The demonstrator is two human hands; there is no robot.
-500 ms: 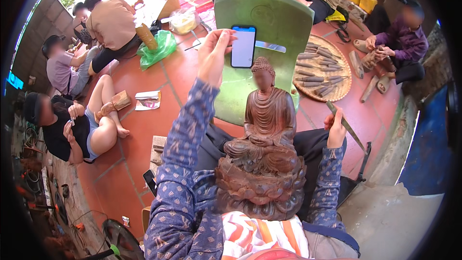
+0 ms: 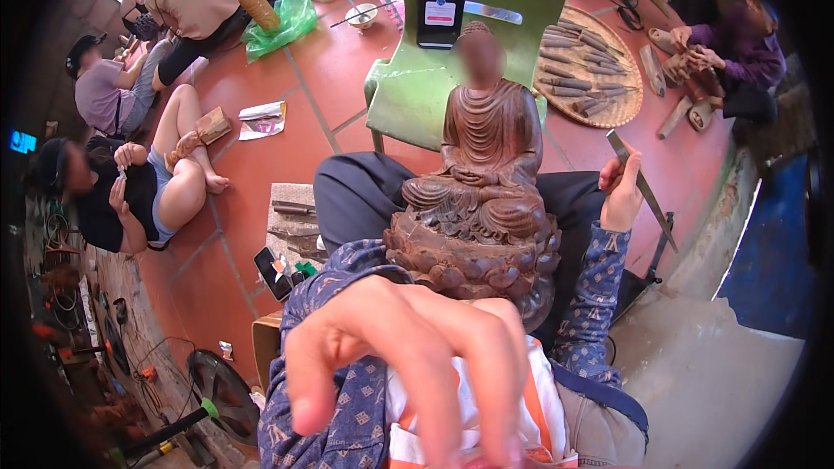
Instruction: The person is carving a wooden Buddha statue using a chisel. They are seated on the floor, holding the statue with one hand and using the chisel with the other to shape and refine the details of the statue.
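A dark brown carved wooden seated statue (image 2: 491,143) on a lotus base stands upright between my legs. My left hand (image 2: 404,321) is raised close to the head camera, large in view, its fingers bent and apart, with nothing in it. It hides part of my striped top and the foot of the base. To the right of the statue, my right hand (image 2: 620,200) grips a long flat metal strip, like a file (image 2: 658,214), tilted and clear of the statue. A smartphone (image 2: 441,13) with a lit screen leans on the green plastic chair (image 2: 404,100) beyond the statue.
A round woven tray (image 2: 637,91) of several slim dark tools lies at the right. Another phone (image 2: 273,273) and tools on a mat (image 2: 294,200) are at my left. People sit working around; one (image 2: 130,182) sits at the left. A green bag (image 2: 282,28) lies farther off.
My left hand has come back from beside the chair phone toward the camera. The phone's screen now shows a pop-up box. The view has shifted; my right hand still holds the file.
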